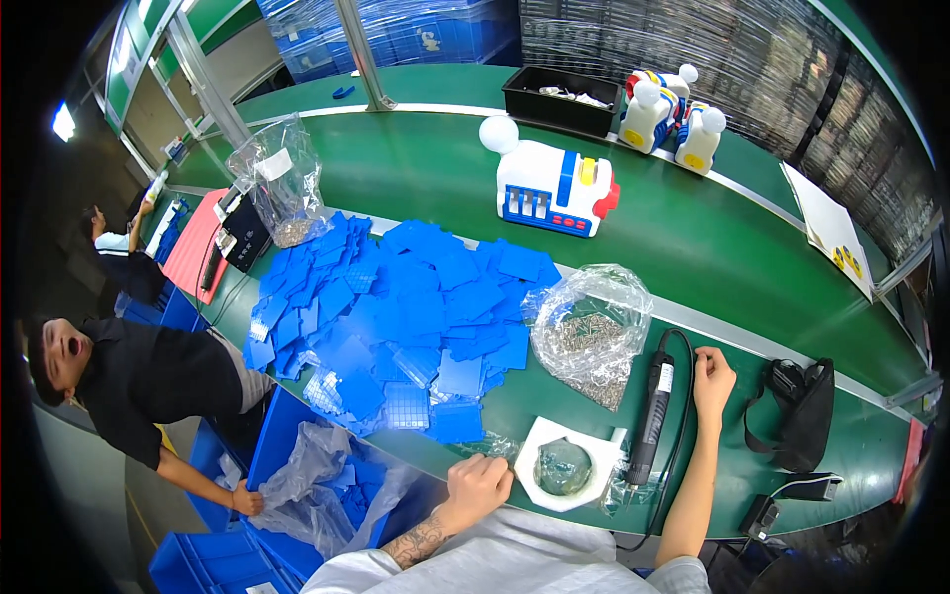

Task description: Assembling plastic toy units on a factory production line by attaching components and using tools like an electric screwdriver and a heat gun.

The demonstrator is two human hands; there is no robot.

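Both hands rest at the white tray (546, 492) on the green bench (693, 238); neither is grasping anything.

The left hand (478, 485) is curled into a loose fist, touching the tray's left edge; the right hand (712, 376), well right of the tray, lies half-closed on the bench beside the black electric screwdriver (651, 408), fingers not around it. The tray looks thin, light and stiff, with a clear round insert (562, 467) likely slippery; best taken by its rim. Just behind the tray, a soft clear bag of screws (591, 337) would sag and shift; behind-left, a loose pile of blue plastic plates (396, 317), light and prone to sliding. Surface smooth; factory line, stacked blue crates (416, 30) far behind, seated co-worker (148, 381) left.
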